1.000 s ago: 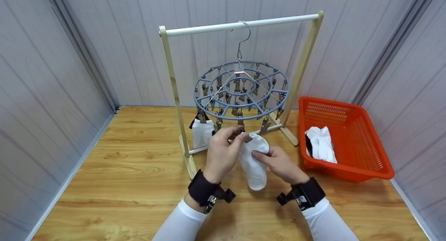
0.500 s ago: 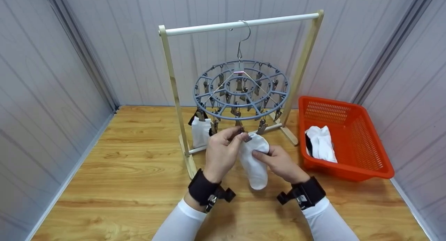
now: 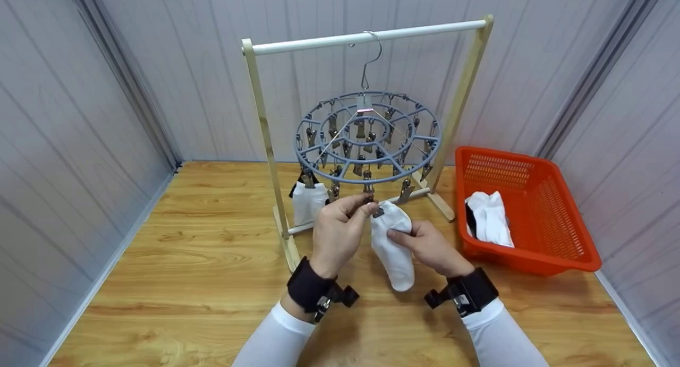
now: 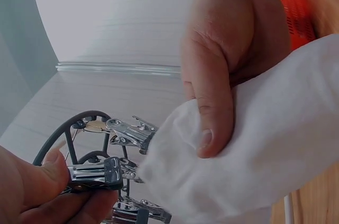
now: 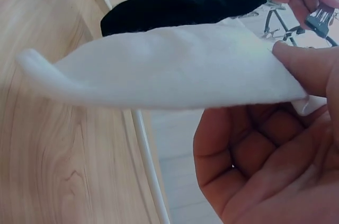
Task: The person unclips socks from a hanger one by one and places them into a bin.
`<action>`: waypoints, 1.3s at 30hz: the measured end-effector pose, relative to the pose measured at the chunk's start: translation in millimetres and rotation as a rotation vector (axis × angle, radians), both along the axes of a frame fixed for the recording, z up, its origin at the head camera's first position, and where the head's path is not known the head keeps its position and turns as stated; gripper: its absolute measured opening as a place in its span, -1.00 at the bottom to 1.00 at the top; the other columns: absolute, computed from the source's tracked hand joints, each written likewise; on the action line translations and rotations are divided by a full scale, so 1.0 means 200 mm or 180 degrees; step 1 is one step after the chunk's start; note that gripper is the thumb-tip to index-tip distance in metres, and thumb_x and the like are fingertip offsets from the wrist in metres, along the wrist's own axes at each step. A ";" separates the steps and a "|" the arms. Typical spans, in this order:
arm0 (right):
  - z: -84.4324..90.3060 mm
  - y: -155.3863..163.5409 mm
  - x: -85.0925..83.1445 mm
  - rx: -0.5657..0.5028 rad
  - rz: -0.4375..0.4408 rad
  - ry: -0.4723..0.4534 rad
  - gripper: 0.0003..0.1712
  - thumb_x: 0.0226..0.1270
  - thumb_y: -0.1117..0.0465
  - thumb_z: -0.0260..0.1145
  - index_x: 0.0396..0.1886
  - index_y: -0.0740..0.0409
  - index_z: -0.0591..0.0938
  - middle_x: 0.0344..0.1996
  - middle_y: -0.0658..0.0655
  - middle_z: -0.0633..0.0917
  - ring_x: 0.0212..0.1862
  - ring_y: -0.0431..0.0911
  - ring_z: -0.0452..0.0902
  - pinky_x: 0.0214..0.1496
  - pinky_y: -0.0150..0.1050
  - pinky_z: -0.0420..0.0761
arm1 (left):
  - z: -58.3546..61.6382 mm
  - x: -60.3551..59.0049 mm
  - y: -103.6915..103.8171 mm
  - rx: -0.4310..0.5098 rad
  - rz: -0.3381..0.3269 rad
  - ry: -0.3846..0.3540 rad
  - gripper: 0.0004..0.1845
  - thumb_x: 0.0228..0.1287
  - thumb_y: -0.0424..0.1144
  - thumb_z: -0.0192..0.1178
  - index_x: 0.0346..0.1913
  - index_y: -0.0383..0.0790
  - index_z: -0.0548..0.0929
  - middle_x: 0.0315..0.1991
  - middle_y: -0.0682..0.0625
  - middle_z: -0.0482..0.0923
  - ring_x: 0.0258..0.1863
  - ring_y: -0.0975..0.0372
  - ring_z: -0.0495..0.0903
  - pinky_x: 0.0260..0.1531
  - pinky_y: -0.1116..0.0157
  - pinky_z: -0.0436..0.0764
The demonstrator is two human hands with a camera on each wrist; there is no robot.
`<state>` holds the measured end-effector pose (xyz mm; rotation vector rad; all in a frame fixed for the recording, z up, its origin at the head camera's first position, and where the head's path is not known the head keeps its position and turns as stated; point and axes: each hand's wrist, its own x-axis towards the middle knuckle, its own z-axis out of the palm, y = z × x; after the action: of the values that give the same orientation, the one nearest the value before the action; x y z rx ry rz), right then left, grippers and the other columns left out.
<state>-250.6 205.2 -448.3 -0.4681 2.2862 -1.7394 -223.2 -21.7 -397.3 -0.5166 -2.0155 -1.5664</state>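
Observation:
A grey round clip hanger hangs by its hook from a wooden rack's white rail. My left hand pinches a metal clip on the hanger's front rim. My right hand pinches the cuff of a white sock and holds it just right of that clip; the sock hangs down over the table. In the right wrist view the white sock stretches left from my thumb. Another white sock with a black one hangs clipped at the hanger's left.
An orange basket stands on the wooden table at the right, with white socks in it. The rack's wooden feet rest in front of grey panel walls on three sides.
The hanger has swung slightly. The white sock's toe has drifted a little to the right. Both hands stay in nearly the same place.

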 end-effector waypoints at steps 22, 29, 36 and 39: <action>0.11 0.13 0.00 0.0415 -0.0939 0.0256 -0.59 0.68 0.08 0.40 0.07 0.41 0.78 -0.19 0.23 0.86 -0.22 -0.08 0.78 -0.17 -0.30 0.77 | 0.02 0.02 0.00 -0.0627 0.0397 0.0337 -0.64 0.41 -0.16 0.56 0.10 -0.34 0.86 -0.12 -0.10 0.87 -0.27 0.16 0.76 -0.23 0.22 0.75; 0.14 0.16 0.01 0.0305 -0.1069 0.0366 -0.61 0.67 0.11 0.41 0.03 0.43 0.79 -0.22 0.24 0.86 -0.24 -0.09 0.78 -0.16 -0.31 0.77 | 0.02 0.03 0.01 -0.0962 0.0652 0.0780 -0.57 0.36 -0.09 0.60 0.09 -0.35 0.85 -0.08 -0.15 0.86 -0.13 0.07 0.76 -0.08 0.15 0.77; 0.16 0.20 0.01 0.0328 -0.1186 0.0550 -0.61 0.69 0.09 0.40 -0.07 0.41 0.79 -0.29 0.20 0.83 -0.29 -0.12 0.71 -0.23 -0.33 0.72 | 0.05 0.05 0.00 -0.1142 0.0872 0.1086 -0.58 0.40 -0.07 0.59 0.10 -0.35 0.85 -0.06 -0.13 0.86 -0.10 0.06 0.75 -0.05 0.17 0.76; 0.18 0.22 0.01 0.0447 -0.1300 0.0664 -0.61 0.69 0.06 0.40 -0.11 0.38 0.79 -0.31 0.17 0.82 -0.32 -0.15 0.69 -0.27 -0.35 0.69 | 0.06 0.05 -0.01 -0.1128 0.0962 0.1233 -0.61 0.40 -0.10 0.59 0.09 -0.32 0.85 -0.06 -0.11 0.85 -0.11 0.07 0.73 -0.06 0.18 0.74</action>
<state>-248.2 248.9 -413.2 -0.1678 2.7890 -1.7502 -212.5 -23.9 -385.2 -0.5652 -1.9575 -0.8592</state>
